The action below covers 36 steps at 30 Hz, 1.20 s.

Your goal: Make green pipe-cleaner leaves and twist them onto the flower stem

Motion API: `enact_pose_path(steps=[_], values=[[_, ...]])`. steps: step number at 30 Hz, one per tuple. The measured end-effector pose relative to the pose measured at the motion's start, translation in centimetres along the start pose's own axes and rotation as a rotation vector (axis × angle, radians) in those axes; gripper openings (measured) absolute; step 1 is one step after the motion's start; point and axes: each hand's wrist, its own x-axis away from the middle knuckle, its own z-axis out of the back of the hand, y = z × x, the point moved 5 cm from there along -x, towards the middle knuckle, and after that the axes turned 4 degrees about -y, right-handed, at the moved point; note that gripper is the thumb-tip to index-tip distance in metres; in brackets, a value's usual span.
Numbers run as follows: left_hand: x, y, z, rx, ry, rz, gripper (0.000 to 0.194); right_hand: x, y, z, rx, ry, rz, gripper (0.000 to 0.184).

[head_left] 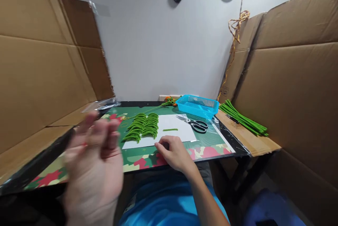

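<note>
My left hand (95, 166) is raised at the near left, close to the camera and blurred. Its palm is turned up, the fingers half bent and apart, and nothing shows in it. My right hand (173, 152) rests at the near edge of the white paper (182, 138), fingers curled, thumb and forefinger close together with nothing visible between them. Just beyond it lies one short straight green fuzzy stem (170, 129), like a pipe cleaner. Two columns of bent green fuzzy pieces (144, 126) cover the left of the paper. Scissors with black handles (198, 125) lie on its right.
A blue plastic basket (197, 108) stands at the back right. Long green stems (243, 118) and a black pen (232, 118) lie on cardboard at the right. An orange flower bunch (171, 101) lies at the back. Cardboard walls (295, 78) enclose both sides.
</note>
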Motion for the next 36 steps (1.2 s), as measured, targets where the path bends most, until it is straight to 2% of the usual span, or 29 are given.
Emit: enact_pose_path(steps=[2, 4, 8, 13, 21, 31, 36], values=[[0.4, -1.3, -1.6, 0.020, -0.019, 0.041, 0.034, 0.2, 0.1, -0.1, -0.007, -0.007, -0.007, 0.035], [1.2, -2.2, -2.3, -0.010, -0.015, 0.091, 0.036, 0.4, 0.2, -0.3, -0.006, -0.010, -0.009, 0.034], [2.7, -2.1, -2.6, 0.005, -0.040, 0.144, 0.041, 0.6, 0.1, -0.5, -0.010, -0.024, -0.014, 0.035], [3.4, -1.6, -2.6, 0.014, -0.029, 0.176, 0.040, 0.9, -0.1, -0.6, -0.014, -0.032, -0.012, 0.038], [4.5, -1.2, -3.3, -0.005, -0.078, 0.136, 0.041, 0.8, 0.0, -0.7, -0.015, -0.038, -0.010, 0.038], [4.7, -1.3, -3.6, -0.021, -0.032, 0.084, 0.044, 0.9, 0.2, -0.6, -0.022, -0.037, -0.011, 0.036], [5.3, -0.9, -4.2, -0.004, 0.013, 0.052, 0.037, 0.9, 0.1, -0.6, -0.019, -0.038, -0.008, 0.036]])
